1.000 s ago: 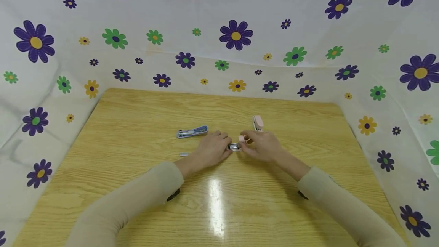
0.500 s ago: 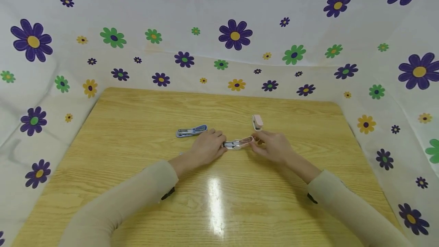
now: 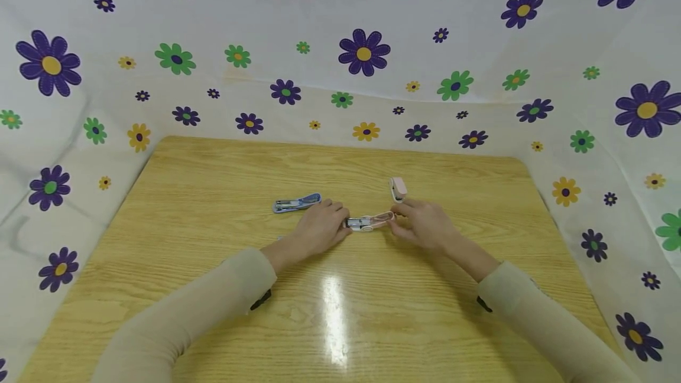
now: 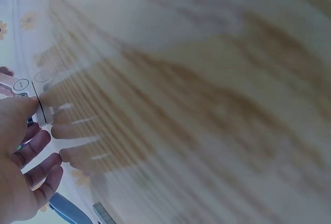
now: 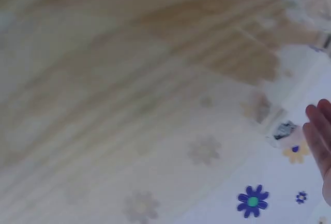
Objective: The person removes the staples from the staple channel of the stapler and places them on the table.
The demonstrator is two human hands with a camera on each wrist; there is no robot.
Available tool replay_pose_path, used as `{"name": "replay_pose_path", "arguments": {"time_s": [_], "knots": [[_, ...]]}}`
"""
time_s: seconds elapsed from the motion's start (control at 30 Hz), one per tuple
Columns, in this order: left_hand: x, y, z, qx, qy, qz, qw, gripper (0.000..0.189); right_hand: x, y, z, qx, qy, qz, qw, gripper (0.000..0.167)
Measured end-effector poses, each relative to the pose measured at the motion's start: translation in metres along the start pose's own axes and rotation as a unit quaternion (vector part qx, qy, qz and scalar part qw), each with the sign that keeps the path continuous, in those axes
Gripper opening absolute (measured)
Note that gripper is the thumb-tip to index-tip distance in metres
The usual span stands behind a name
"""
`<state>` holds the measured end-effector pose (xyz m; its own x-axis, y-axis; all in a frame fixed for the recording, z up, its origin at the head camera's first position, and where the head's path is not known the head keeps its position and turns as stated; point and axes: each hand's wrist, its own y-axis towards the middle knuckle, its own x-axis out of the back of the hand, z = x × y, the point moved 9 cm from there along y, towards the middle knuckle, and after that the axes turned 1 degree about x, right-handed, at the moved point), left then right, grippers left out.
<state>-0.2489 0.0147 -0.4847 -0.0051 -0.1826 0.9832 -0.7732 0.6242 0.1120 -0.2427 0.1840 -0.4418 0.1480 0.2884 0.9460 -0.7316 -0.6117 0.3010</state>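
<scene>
A pink-and-white stapler (image 3: pixel 362 223), opened out so its metal channel faces up, lies between my hands. My left hand (image 3: pixel 319 228) pinches its left end with thumb and fingers, also visible at the edge of the left wrist view, where the stapler (image 4: pixel 21 84) is partly covered by the hand (image 4: pixel 18 157). At the other end, my right hand (image 3: pixel 425 226) holds the pink arm by its tip. The right wrist view shows only some fingers of that hand (image 5: pixel 319 141).
Left of the hands lies an opened blue stapler (image 3: pixel 296 203). A second pink stapler (image 3: pixel 398 188) stands just beyond my right hand. In the left wrist view, a staple strip (image 4: pixel 104 213) lies near the blue stapler (image 4: pixel 69 209). Flower-printed cloth (image 3: pixel 298 10) surrounds the wooden table (image 3: pixel 223 170).
Over the past second my right hand has drawn right, swinging the stapler's pink arm outward and exposing the channel. My left hand has shifted slightly left. The last half second shows almost no motion.
</scene>
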Motion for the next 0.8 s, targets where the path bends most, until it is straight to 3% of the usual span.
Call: {"name": "replay_pose_path", "arguments": {"time_s": [0.2, 0.3, 0.37, 0.43, 0.6, 0.73, 0.8], "knots": [[-0.002, 0.001, 0.000, 0.008, 0.004, 0.010, 0.9999, 0.034, 0.026, 0.007, 0.016, -0.028, -0.028, -0.066, 0.9970, 0.023], [-0.003, 0.002, 0.001, 0.014, 0.014, 0.009, 0.9998, 0.035, 0.034, 0.013, 0.024, -0.072, 0.035, -0.068, 0.9945, 0.020], [-0.005, 0.004, 0.001, 0.018, 0.018, 0.006, 0.9997, 0.035, 0.031, 0.015, 0.026, -0.113, 0.104, -0.056, 0.9865, 0.017], [-0.005, 0.005, 0.002, 0.023, 0.021, 0.002, 0.9995, 0.035, 0.024, 0.018, 0.026, -0.156, 0.182, -0.039, 0.9701, 0.015], [-0.006, 0.006, 0.004, 0.040, 0.024, -0.001, 0.9989, 0.034, -0.004, 0.017, 0.023, -0.249, 0.334, 0.004, 0.9089, 0.017], [-0.005, 0.007, 0.003, 0.049, 0.018, 0.000, 0.9986, 0.034, -0.028, 0.014, 0.018, -0.308, 0.405, 0.033, 0.8600, 0.020], [-0.004, 0.008, 0.003, 0.054, 0.015, -0.001, 0.9984, 0.035, -0.038, 0.014, 0.015, -0.327, 0.423, 0.040, 0.8442, 0.022]]}}
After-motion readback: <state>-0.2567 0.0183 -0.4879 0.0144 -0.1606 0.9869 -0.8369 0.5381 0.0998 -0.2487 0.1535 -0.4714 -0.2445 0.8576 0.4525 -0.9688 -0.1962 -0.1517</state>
